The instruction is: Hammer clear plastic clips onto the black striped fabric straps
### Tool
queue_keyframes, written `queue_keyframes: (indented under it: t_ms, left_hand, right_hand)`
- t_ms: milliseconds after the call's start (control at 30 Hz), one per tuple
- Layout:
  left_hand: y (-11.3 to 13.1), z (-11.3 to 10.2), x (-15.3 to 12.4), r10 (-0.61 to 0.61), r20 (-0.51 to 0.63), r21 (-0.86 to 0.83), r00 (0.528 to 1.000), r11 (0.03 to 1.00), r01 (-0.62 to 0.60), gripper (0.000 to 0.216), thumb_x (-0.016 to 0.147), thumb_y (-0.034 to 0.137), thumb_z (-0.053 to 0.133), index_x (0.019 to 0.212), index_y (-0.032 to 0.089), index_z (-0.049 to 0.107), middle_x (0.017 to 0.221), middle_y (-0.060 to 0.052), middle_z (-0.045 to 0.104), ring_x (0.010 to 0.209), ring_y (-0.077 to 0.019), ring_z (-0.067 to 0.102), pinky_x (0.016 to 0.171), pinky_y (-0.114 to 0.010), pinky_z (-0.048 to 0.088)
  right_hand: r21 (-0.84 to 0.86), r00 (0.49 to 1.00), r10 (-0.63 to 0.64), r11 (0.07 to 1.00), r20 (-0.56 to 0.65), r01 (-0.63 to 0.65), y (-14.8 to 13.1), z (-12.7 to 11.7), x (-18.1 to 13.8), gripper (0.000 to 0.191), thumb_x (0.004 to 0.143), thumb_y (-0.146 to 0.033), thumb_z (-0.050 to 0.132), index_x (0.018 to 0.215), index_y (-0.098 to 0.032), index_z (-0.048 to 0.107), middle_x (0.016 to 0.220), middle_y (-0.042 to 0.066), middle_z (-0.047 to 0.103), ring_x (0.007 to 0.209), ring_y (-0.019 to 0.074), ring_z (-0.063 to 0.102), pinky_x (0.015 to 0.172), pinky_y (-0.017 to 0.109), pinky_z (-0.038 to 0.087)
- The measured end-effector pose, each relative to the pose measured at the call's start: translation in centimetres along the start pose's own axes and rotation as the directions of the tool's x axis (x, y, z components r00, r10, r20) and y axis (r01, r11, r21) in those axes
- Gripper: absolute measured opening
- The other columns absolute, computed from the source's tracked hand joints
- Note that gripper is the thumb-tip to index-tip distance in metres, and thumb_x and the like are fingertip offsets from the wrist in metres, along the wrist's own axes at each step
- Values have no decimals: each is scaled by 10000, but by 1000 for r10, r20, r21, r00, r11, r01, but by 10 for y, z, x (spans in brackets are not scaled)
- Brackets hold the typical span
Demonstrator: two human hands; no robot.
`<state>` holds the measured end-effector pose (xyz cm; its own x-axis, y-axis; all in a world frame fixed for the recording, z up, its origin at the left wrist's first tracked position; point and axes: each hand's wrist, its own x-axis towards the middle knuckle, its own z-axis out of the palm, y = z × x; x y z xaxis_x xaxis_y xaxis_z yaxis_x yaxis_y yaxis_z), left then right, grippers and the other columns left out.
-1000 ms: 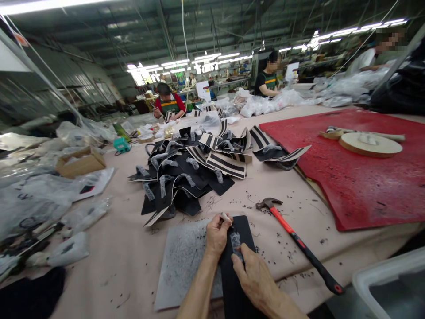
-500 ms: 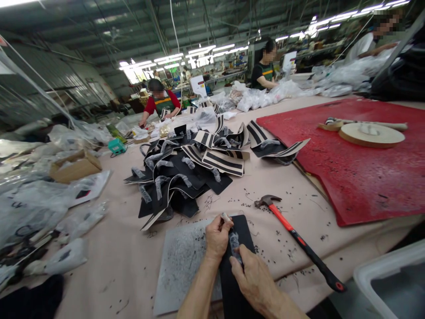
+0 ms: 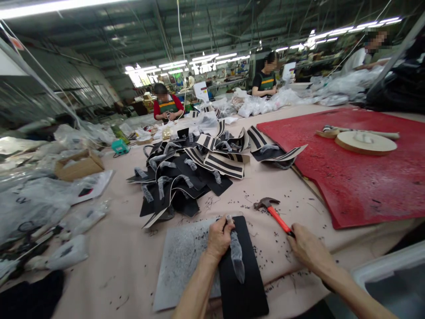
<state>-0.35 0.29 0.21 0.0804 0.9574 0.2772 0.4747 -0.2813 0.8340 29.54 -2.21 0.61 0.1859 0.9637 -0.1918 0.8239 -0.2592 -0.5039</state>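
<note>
My left hand [image 3: 219, 237] is closed around a short pale rod [image 3: 229, 219], held at the upper end of a plastic-wrapped handle [image 3: 237, 257]. That handle lies along a black rectangular panel [image 3: 254, 288], which partly overlaps a grey, speckled slab [image 3: 181, 257]. My right hand [image 3: 308, 248] has its fingers wrapped round the black grip of a claw hammer [image 3: 278, 218] with an orange-red shaft. The hammer's head points away to the upper left, and most of its grip is hidden under the hand.
Beyond the slab is a heap of black panels [image 3: 189, 173] with wrapped handles and striped backs. To the right lies a red sheet [image 3: 358, 177] bearing a tape roll [image 3: 365, 142]. A pale plastic bin [image 3: 392, 270] stands at lower right. Co-workers sit farther back.
My right hand has left the wrapped handle and moved right onto the hammer's grip. My left hand still holds the rod at the handle's upper end.
</note>
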Motion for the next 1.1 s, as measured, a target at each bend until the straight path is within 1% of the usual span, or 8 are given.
queue_keyframes:
  t_ms: [233, 367, 500, 633, 767, 833, 1000, 1100]
  left_hand:
    - [-1, -1, -1, 47, 37, 26, 998, 999, -48, 130, 913, 182, 530, 890, 203, 655, 784, -16, 687, 706, -157, 635, 697, -234, 460]
    - [-2, 0, -1, 56, 44, 19, 997, 998, -57, 130, 911, 183, 523, 905, 203, 651, 798, -23, 684, 723, -163, 634, 708, -240, 456]
    - [-3, 1, -2, 53, 50, 22, 997, 998, -55, 133, 894, 151, 516, 868, 201, 637, 777, -18, 677, 707, -162, 625, 694, -245, 451]
    - [-4, 0, -2, 41, 53, 15, 998, 999, -42, 148, 886, 134, 518, 885, 204, 649, 784, -13, 681, 711, -162, 623, 697, -251, 451]
    - [-5, 0, -2, 37, 57, -28, 998, 999, -36, 150, 896, 151, 519, 905, 202, 660, 834, -26, 698, 760, -168, 635, 748, -260, 463]
    - [-5, 1, -2, 28, 61, -22, 998, 999, -27, 142, 894, 154, 521, 894, 201, 656, 824, -26, 693, 757, -169, 633, 741, -259, 458]
    - [-4, 0, -2, 19, 81, 43, 997, 999, -22, 139, 872, 137, 525, 817, 207, 632, 711, 4, 638, 651, -151, 584, 651, -243, 417]
    - [-2, 0, -2, 28, 69, 8, 997, 1000, -29, 143, 880, 134, 519, 851, 208, 637, 754, -3, 658, 692, -153, 603, 691, -245, 438]
  right_hand:
    - [379, 950, 10, 915, 313, -135, -42, -24, -15, 202, 863, -390, 460, 757, -218, 466, 608, -40, 455, 439, 98, 375, 436, 216, 332]
    - [424, 978, -207, 888, 29, 175, -76, -38, -42, 405, 953, -573, 330, 775, -231, 452, 576, -43, 441, 463, 114, 387, 467, 241, 316]
    - [-9, 852, -519, 855, -64, 519, -92, -46, -54, 309, 980, -441, 359, 804, -224, 493, 574, -7, 534, 462, 134, 428, 497, 280, 230]
    - [-193, 783, -622, 770, -17, 608, -112, -81, -50, 263, 988, -380, 398, 807, -227, 512, 542, -16, 546, 410, 126, 416, 467, 287, 177]
    - [-38, 676, -565, 780, -472, 625, -136, -106, -53, 311, 1009, -448, 372, 812, -230, 475, 552, -29, 518, 424, 119, 441, 458, 254, 282]
    - [-4, 652, -539, 773, -533, 635, -133, -95, -56, 315, 1016, -436, 343, 817, -229, 472, 521, -31, 511, 402, 122, 444, 441, 251, 282]
    - [-237, 794, -605, 764, 58, 600, -90, -54, -53, 304, 995, -388, 346, 806, -224, 519, 537, 21, 603, 416, 166, 500, 479, 305, 173]
    - [-255, 883, -447, 845, 145, 470, -62, -49, -39, 298, 995, -421, 351, 880, -218, 536, 629, 46, 641, 535, 200, 577, 529, 306, 229]
